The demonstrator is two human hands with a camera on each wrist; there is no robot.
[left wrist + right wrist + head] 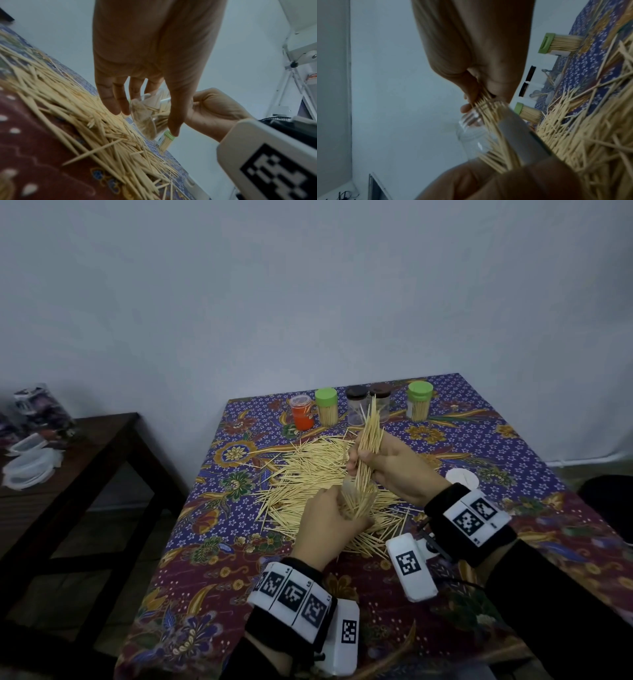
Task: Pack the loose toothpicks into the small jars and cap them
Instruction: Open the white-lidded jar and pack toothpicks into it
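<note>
A big pile of loose toothpicks lies mid-table on the patterned cloth. Just above it, my left hand grips a small clear jar, tilted and without a cap. My right hand pinches a thick bundle of toothpicks, whose lower ends reach into the jar's mouth. In the left wrist view my fingers wrap the jar. In the right wrist view the bundle enters the jar. A white lid lies to the right.
Along the table's back edge stand an orange jar, two green-capped jars full of toothpicks and two dark-capped clear jars. A dark side table at the left carries plastic containers.
</note>
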